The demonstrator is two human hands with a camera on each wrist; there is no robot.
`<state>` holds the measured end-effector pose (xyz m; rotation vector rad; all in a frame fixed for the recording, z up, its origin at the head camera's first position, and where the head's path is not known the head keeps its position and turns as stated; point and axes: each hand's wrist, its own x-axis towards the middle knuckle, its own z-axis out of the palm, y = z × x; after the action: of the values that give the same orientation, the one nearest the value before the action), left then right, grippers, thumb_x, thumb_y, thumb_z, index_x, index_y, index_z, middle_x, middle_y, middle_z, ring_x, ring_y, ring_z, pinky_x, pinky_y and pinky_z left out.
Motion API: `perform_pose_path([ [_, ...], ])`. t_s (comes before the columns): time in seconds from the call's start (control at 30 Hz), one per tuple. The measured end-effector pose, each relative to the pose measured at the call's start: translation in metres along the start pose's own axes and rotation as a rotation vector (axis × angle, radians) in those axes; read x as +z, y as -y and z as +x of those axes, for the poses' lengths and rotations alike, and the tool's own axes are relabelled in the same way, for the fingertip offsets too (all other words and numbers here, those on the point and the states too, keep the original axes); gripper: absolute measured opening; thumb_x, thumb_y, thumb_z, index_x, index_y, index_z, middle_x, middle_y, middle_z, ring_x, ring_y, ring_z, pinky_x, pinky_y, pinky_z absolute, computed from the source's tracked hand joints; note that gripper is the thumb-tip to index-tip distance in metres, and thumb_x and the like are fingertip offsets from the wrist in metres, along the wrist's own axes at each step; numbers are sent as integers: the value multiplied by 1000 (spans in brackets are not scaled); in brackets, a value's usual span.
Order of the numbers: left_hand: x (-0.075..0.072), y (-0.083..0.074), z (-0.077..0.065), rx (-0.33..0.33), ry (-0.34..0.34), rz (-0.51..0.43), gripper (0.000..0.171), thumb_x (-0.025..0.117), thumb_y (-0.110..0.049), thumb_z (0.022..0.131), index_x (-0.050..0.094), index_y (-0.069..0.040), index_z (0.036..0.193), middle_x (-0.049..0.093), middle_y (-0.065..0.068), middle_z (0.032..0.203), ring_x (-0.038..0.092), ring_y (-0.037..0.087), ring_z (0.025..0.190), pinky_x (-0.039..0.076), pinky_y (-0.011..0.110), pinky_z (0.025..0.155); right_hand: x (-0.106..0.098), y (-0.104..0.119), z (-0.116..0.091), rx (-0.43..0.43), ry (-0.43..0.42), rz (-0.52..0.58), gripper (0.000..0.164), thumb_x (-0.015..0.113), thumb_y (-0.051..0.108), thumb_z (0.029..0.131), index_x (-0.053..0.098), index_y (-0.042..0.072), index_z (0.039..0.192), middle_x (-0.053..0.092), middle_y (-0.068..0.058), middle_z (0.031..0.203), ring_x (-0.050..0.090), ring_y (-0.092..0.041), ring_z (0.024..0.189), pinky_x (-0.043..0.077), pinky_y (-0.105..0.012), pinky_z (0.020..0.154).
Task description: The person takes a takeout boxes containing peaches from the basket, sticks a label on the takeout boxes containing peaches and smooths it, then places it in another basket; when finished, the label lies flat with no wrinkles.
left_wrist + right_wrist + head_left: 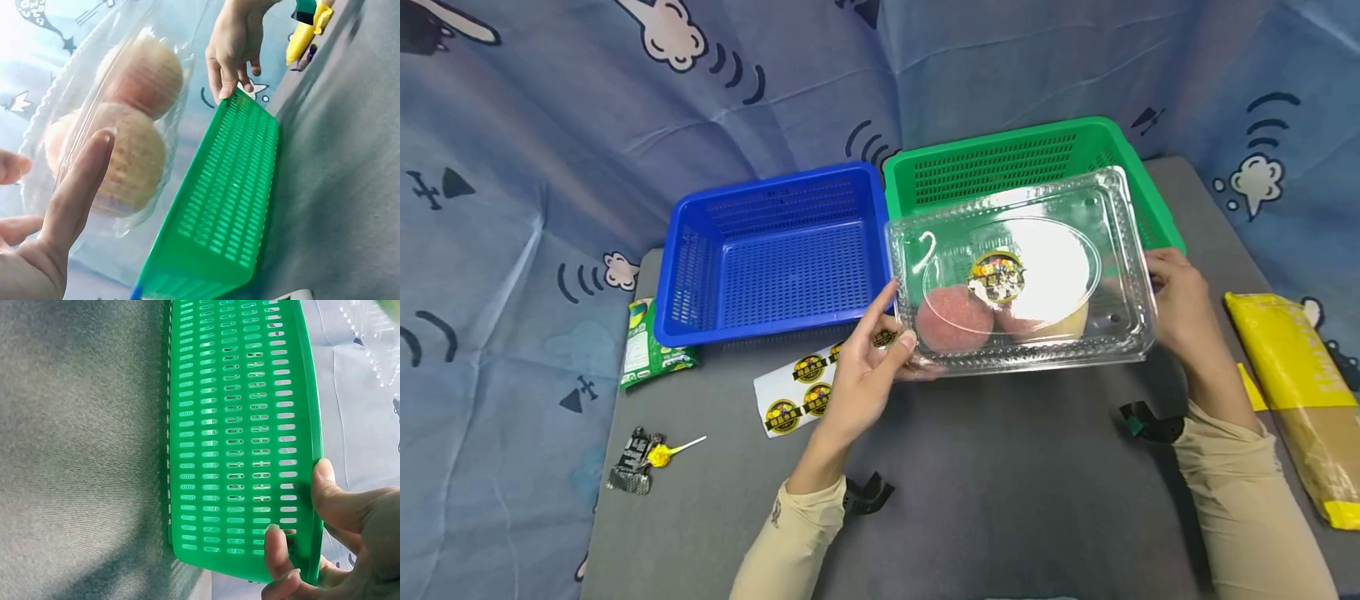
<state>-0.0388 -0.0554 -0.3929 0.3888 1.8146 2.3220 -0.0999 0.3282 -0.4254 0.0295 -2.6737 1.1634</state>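
My left hand [861, 379] holds a clear plastic clamshell fruit box [1138, 287] by its left end, raised in front of the green basket [1000, 140]. Inside are round peaches [953, 325], reddish and pale yellow. On the lid sits a round black-and-gold fruit sticker [996, 277]. In the left wrist view, a finger lies along the box [44, 125] near the peaches [128, 159]. At the basket's front right corner, my right hand [1187, 308] grips the rim. The right wrist view shows its thumb on the basket's rim [315, 425] and fingers against the slotted wall.
A blue basket [771, 333] stands left of the green one. In front lies a sheet of round stickers [790, 398]. A green packet [651, 354], a yellow lollipop [660, 456] and a black wrapper [631, 467] lie left. At right is a yellow-and-brown package [1300, 375].
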Motion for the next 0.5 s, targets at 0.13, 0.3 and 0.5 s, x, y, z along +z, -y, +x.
perform_pose_path([
  [0.13, 0, -3, 15, 14, -24, 35, 67, 49, -1, 108, 25, -12, 169, 54, 8, 107, 72, 61, 85, 66, 51, 76, 1, 2, 0, 33, 19, -39, 35, 79, 7, 95, 71, -15, 121, 59, -26, 123, 37, 19, 94, 32, -7, 79],
  [0.3, -2, -8, 40, -12, -59, 95, 66, 53, -7, 108, 29, -15, 169, 56, 7, 106, 80, 28, 77, 66, 50, 76, 3, 5, 0, 65, 24, -72, 28, 73, 3, 98, 72, -12, 122, 58, -24, 124, 36, 20, 91, 32, -6, 79],
  [0.5, -3, -10, 69, -50, -107, 130, 64, 55, -7, 108, 32, -14, 167, 56, 5, 103, 73, 10, 70, 67, 46, 75, 3, 11, -2, 105, 48, -93, 35, 72, 9, 102, 68, -10, 130, 55, -26, 131, 40, 14, 89, 33, -6, 79],
])
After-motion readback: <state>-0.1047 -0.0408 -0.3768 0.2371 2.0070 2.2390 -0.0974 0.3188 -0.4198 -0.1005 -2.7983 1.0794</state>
